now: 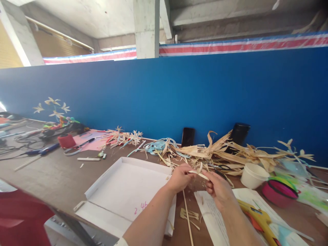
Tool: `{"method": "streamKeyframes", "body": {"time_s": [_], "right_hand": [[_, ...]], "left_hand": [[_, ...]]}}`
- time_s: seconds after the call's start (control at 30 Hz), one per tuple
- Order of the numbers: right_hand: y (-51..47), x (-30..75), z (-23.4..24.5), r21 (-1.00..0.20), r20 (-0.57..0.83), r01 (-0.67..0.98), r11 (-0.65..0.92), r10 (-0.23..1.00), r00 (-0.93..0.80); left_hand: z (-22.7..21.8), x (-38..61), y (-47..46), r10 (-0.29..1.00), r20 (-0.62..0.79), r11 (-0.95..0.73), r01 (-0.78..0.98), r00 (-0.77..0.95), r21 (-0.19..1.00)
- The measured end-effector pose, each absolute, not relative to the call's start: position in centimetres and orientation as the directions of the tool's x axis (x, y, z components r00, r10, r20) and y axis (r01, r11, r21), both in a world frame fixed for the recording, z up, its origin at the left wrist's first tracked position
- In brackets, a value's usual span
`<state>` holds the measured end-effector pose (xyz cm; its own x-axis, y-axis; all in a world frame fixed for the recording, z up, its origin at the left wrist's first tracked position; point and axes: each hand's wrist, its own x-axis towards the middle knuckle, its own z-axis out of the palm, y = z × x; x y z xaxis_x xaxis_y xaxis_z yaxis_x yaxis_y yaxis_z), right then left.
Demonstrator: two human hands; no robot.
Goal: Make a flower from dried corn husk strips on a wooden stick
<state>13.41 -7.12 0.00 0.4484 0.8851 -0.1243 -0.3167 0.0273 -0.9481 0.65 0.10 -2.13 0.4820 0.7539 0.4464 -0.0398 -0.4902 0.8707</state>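
My left hand (180,177) is closed, pinching one end of a pale strip of dried husk (200,174). The fingers of my right hand (217,187) grip the strip's other end, and a small curled piece stands up between the hands. Beneath them a thin wooden stick (188,215) runs toward the front edge; whether it touches my left hand I cannot tell. Cut husk pieces (189,214) lie beside the stick. Behind my hands spreads a heap of dried husks (212,150), with black-handled scissors (222,167) partly buried at its front.
An open white box (128,188) lies to the left. At right are a white cup (254,176), a pink bowl (279,193), printed paper (215,218) and a yellow glue gun (258,218). A phone (188,136) and black cylinder (239,135) lean against the blue partition (164,95).
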Motion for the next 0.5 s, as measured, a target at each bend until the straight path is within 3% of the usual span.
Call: {"method": "streamKeyframes", "body": {"time_s": [0.5], "right_hand": [[-7.09, 13.47, -0.02, -0.958, -0.1, -0.283, 0.043, 0.876, 0.471]], "left_hand": [[-1.92, 0.74, -0.16, 0.751, 0.458, -0.51, -0.023, 0.476, 0.86]]}}
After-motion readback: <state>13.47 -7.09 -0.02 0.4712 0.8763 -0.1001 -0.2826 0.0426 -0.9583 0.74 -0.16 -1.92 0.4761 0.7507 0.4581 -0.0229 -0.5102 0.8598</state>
